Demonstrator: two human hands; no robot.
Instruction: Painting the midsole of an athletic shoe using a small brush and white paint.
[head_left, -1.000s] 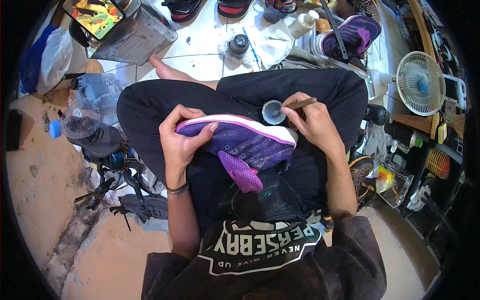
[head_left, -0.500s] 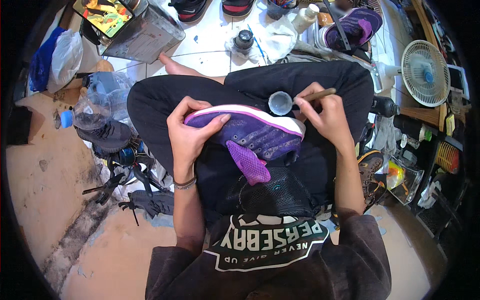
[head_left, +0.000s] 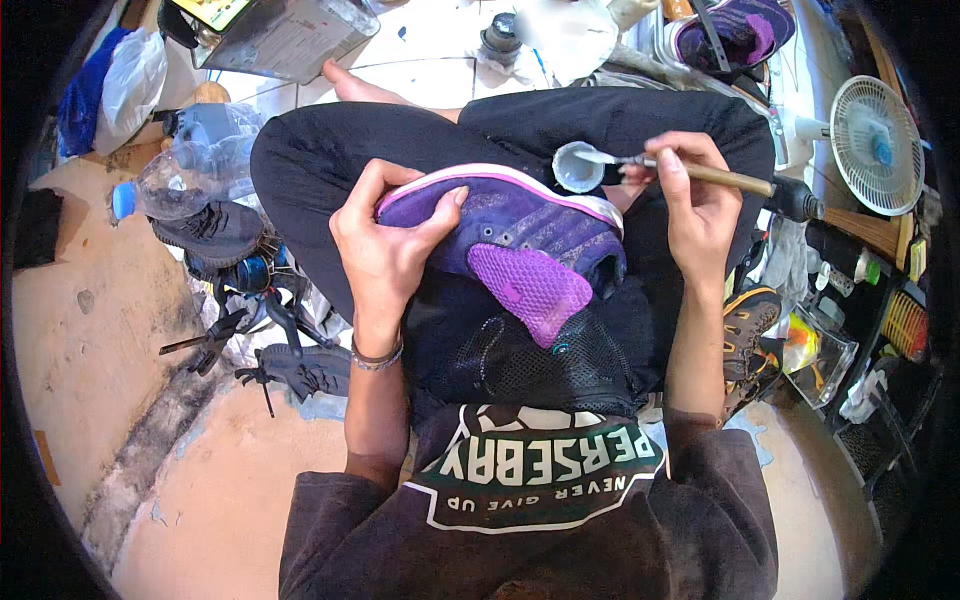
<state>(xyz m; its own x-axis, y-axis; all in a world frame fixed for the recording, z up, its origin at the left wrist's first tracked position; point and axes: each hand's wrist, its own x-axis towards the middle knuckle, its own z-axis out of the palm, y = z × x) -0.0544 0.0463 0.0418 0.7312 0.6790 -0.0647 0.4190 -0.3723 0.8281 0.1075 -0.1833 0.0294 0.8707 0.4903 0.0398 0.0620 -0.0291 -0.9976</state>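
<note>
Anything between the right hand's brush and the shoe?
Yes, the cup. The brush in the right hand has its tip at the cup's mouth; in this view the cup's lower rim lies between tip and shoe. Can't tell if the tip is inside or above. Nothing else visible between them.

A purple shoe (head_left: 515,212) was seen in matt, mottled cloth.
Its tongue (head_left: 530,290) was textured in raised scales, the brush (head_left: 728,179) fitted with a wooden handle, the trousers (head_left: 335,135) cut from matt black cloth, a bottle (head_left: 183,186) moulded in clear, glossy plastic.
</note>
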